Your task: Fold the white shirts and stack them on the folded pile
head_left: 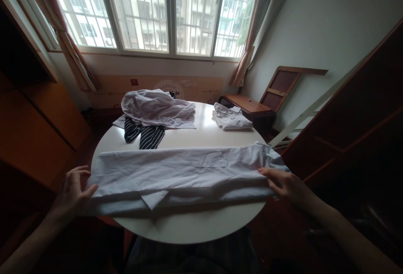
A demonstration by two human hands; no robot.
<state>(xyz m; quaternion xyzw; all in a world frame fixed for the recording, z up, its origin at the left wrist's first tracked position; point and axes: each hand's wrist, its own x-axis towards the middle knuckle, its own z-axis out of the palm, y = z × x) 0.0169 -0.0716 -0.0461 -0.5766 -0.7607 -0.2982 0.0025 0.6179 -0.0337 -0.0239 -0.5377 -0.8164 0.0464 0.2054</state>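
Note:
A white shirt point(176, 173), folded into a long strip, lies across the front of the round white table point(189, 228). A pocket shows on its right half, and a small pointed flap hangs out at its lower edge. My left hand point(74, 188) is at the strip's left end, thumb and fingers around the edge of the cloth; part of its grip is hidden. At the right end, my right hand point(285, 186) pinches the fabric between thumb and fingers. Both ends of the shirt reach past the table's rim.
Behind the strip lies a heap of crumpled white clothing point(157, 108) with a black-and-white striped cloth point(152, 137) under it. A folded white garment point(232, 117) rests at the back right. Beyond stand a wooden chair point(248, 103) and a white ladder point(292, 123).

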